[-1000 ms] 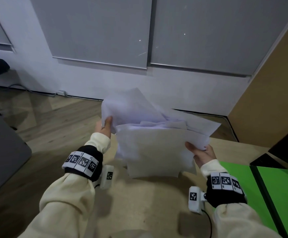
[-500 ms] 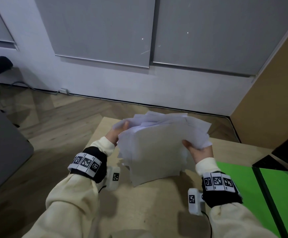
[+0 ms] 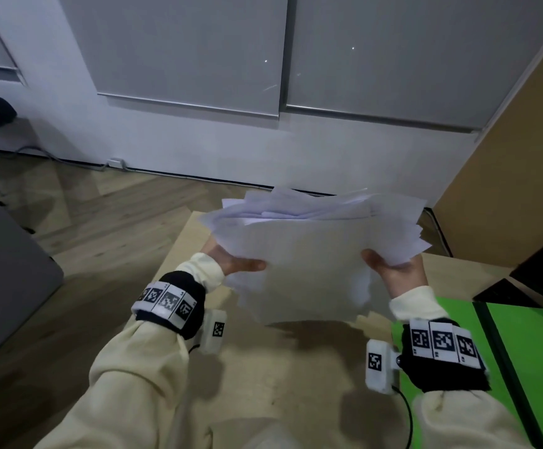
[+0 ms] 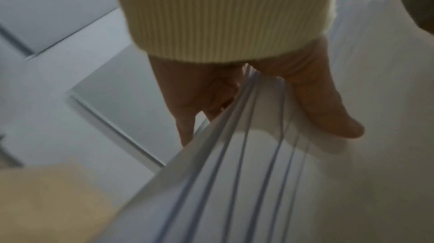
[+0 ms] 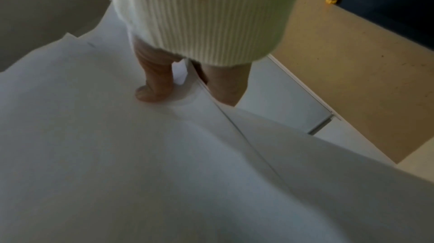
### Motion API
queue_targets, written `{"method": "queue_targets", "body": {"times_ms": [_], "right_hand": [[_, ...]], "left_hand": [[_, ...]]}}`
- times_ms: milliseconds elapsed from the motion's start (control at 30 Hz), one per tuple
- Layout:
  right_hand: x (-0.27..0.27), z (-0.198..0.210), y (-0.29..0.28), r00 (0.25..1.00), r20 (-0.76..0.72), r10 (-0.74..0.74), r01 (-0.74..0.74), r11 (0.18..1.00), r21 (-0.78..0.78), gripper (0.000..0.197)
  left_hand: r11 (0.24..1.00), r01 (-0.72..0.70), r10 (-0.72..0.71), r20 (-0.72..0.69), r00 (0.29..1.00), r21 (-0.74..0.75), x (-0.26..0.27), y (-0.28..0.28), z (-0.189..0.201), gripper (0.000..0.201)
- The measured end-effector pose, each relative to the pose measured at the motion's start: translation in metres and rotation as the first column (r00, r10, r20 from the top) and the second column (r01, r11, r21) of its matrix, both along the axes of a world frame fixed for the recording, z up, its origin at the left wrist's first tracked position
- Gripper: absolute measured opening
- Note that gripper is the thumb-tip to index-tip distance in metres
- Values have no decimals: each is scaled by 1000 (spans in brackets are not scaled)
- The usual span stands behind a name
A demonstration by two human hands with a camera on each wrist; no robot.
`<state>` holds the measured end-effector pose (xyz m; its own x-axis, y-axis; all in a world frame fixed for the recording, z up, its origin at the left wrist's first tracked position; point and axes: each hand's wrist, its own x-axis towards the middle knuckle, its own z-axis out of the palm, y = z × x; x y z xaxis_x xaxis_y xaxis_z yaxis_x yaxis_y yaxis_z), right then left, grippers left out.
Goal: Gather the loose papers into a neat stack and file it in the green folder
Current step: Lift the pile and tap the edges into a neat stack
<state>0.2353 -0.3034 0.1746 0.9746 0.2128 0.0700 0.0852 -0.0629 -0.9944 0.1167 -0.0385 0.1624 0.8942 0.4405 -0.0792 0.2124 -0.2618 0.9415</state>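
- The papers (image 3: 312,264) are held in the air above the pale wooden table (image 3: 263,384), clamped between both hands at their two side edges
- The left hand (image 3: 231,262) grips the left edge: its thumb lies on the near face, and in the left wrist view the fingers (image 4: 187,108) run behind the sheets, whose edges fan apart
- The right hand (image 3: 396,270) grips the right edge, thumb pressed on the near sheet; in the right wrist view the fingers behind are mostly hidden by paper
- A second ago the sheets were splayed, with one large sheet sticking up at the left; now they lie closer together, though the top and right edges remain ragged and uneven
- The bundle sits lower than a second ago, and its lower edge is near the table; whether it touches cannot be told
- The left thumb, up at the top left corner a second ago, now lies across the near face lower down
- The green folder (image 3: 529,358) lies open on the table at the right, beside the right wrist, apart from the papers
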Motion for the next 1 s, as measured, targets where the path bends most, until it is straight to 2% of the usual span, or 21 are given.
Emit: {"method": "queue_targets", "body": {"times_ms": [67, 133, 200, 267, 333, 400, 433, 500, 567, 633, 700, 800, 867, 900, 967, 1000], "right_hand": [[-1, 2, -3, 1000, 24, 1, -1, 1000, 2, 29], [-4, -3, -2, 999, 31, -18, 18, 1000, 8, 28], [-8, -6, 3, 997, 19, -76, 74, 995, 61, 30], [-13, -6, 8, 985, 28, -172, 165, 973, 164, 34], [-18, -1, 12, 969, 13, -245, 232, 933, 277, 29], [-21, -1, 16, 973, -4, -229, 217, 918, 333, 38], [-24, -3, 18, 977, -8, -211, 203, 926, 318, 37], [-29, -18, 17, 979, -43, -199, 204, 960, 194, 24], [-33, -32, 12, 973, -140, -183, 195, 978, 74, 37], [-32, -37, 4, 965, -207, -159, 160, 987, -10, 49], [-31, -34, -3, 968, -223, -120, 109, 992, -62, 54], [-24, -23, -5, 982, -181, -49, 42, 998, -43, 38], [-21, -15, -3, 984, -174, -25, 17, 999, -44, 28], [-19, -13, -4, 986, -165, -20, 14, 999, -36, 27], [-16, -13, -9, 989, -146, -25, 22, 999, -24, 29], [-15, -13, -11, 988, -151, -30, 28, 999, -16, 31]], "left_hand": [[999, -42, 42, -6, 999, -29, 0, -7, 3, 51], [993, -106, 108, 18, 994, -55, 3, -17, -2, 59], [980, -180, 190, 135, 972, -83, 4, -30, 2, 61], [970, -218, 237, 227, 945, -105, 6, -43, 10, 51], [974, -207, 224, 273, 936, -90, 6, -53, 14, 30], [978, -183, 205, 263, 943, -104, 4, -57, 7, 31], [974, -178, 209, 246, 947, -143, 1, -58, 3, 34], [959, -187, 225, 166, 960, -215, -3, -59, -11, 47], [949, -195, 228, 112, 967, -246, -5, -56, -18, 63], [965, -162, 188, 113, 976, -207, -5, -49, -13, 69], [980, -64, 80, 82, 993, -187, -6, -40, -1, 66], [994, 56, -54, 21, 998, -92, -2, -30, 12, 80], [984, 175, -174, 51, 983, -21, 0, -31, 21, 93], [968, 249, -244, 94, 965, -41, 0, -32, 26, 92], [950, 307, -295, 158, 942, -62, -1, -27, 30, 72], [953, 300, -293, 122, 948, -43, 1, -22, 30, 61]]}}
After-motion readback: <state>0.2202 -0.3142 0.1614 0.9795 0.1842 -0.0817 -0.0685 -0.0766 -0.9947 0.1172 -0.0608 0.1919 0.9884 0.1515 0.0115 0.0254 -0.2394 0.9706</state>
